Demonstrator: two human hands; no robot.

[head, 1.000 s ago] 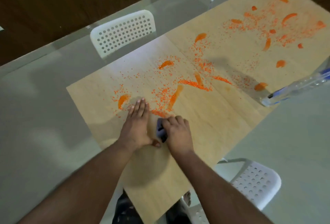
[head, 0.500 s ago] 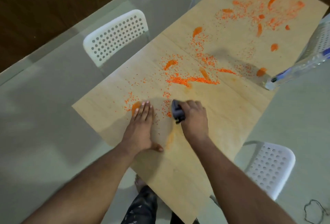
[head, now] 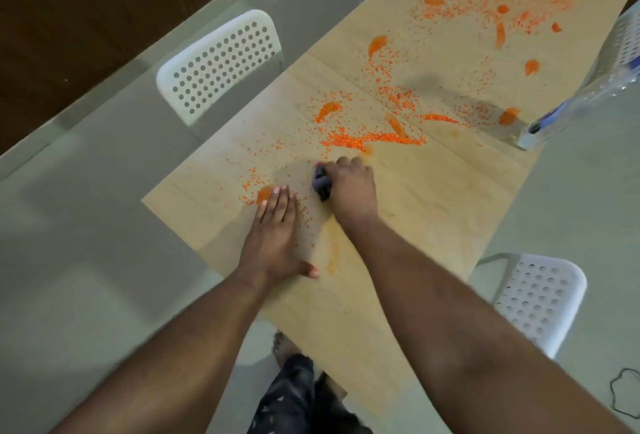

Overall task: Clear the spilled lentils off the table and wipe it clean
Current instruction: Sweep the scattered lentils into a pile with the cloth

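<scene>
Orange lentils lie scattered in streaks and small heaps over a long pale wooden table. More lentils cover its far end. My right hand is shut on a dark bunched cloth, pressed to the tabletop just below the thickest streak. My left hand lies flat, fingers together, palm down on the wood, its fingertips touching a small orange heap. A faint orange smear runs between my two forearms.
A white perforated chair stands at the table's left side, another at its right. A clear plastic bottle lies at the right edge. A dark cable lies on the grey floor. My leg and foot show below the near edge.
My right hand has pushed the cloth away from me, up the table toward the thick lentil streak, leaving an orange smear behind. My left hand has stayed flat in much the same spot.
</scene>
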